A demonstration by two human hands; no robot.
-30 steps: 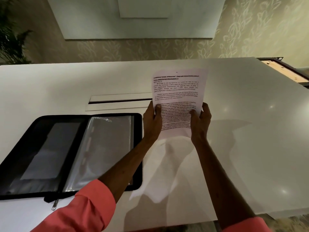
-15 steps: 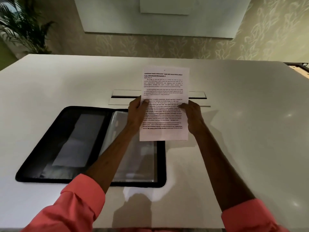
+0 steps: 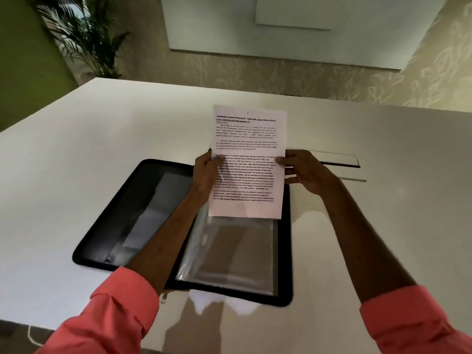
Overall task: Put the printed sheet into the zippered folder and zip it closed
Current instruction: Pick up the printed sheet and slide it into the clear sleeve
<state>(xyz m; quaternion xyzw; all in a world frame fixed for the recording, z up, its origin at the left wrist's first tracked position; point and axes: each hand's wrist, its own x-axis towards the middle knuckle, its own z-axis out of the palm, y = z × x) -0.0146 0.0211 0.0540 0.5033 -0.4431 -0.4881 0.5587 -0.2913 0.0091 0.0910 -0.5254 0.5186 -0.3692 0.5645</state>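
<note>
Both grips pinch printed sheet (image 3: pixel 247 162) over open folder (image 3: pixel 132 213); white table (image 3: pixel 76 162), palm (image 3: pixel 86 39).

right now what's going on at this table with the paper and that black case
A person in coral sleeves holds a printed sheet upright with both hands, the left hand on its left edge and the right hand on its right edge. The sheet is raised over the right half of a black zippered folder, which lies open and flat on the white table. Clear sleeves show on that half. The sheet is not in yet, and the folder is unzipped.
</note>
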